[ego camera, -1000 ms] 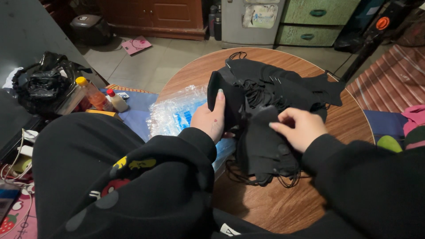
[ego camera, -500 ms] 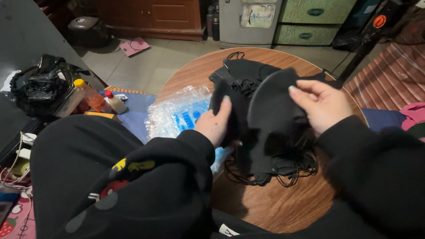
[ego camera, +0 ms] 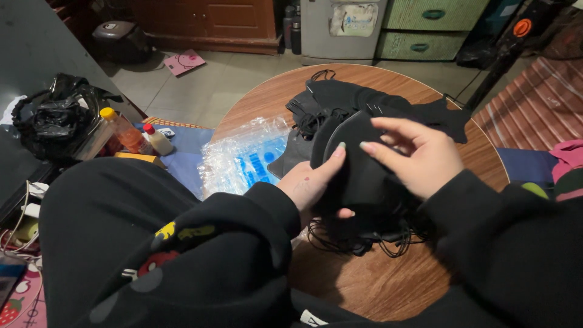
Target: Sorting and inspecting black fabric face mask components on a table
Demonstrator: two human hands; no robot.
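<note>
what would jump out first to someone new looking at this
Two hands meet at centre over a round wooden table: the left hand and right hand hold a black fabric piece above a black pile. A clear plastic bag lies at the table's left edge.

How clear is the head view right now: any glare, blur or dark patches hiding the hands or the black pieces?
Head view: dim indoor light, both hands sharp, left hand and right hand on the black fabric piece; black-on-black hides seams and edges in the pile; mild glare on the clear plastic bag; the sleeves in the foreground are near featureless.
</note>
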